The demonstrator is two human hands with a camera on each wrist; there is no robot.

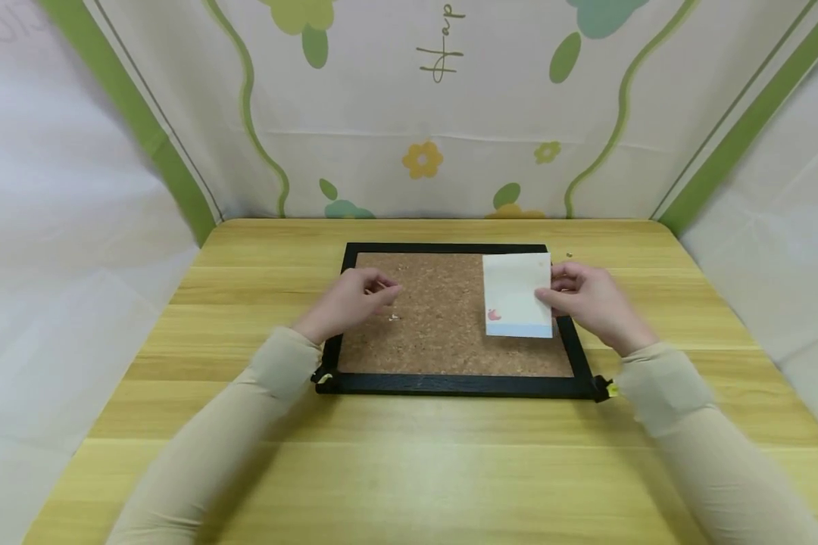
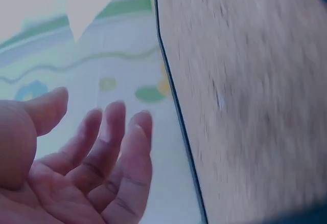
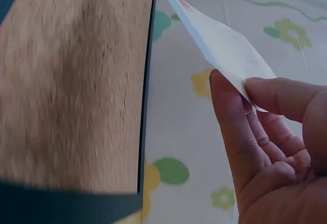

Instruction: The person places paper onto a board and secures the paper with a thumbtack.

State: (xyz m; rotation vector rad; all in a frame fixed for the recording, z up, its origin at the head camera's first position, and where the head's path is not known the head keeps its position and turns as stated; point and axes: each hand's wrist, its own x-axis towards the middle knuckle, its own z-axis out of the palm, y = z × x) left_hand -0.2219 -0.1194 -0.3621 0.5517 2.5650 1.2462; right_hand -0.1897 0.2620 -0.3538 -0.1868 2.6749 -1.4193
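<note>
A cork board in a black frame lies on the table. My right hand pinches a pale note sheet by its right edge, thumb in front, and holds it above the board's right part. In the right wrist view the sheet slants up from between thumb and fingers. Over the board's left side is my left hand, its fingers loosely bent. The left wrist view shows that hand holding nothing. A tiny whitish bit, too small to identify, lies on the cork close by.
The wooden table reaches back to a white flowered cloth, with pale cloth at both sides. Dark pieces stick out at the frame's front corners, the right one with some yellow. A tiny object lies behind the right hand.
</note>
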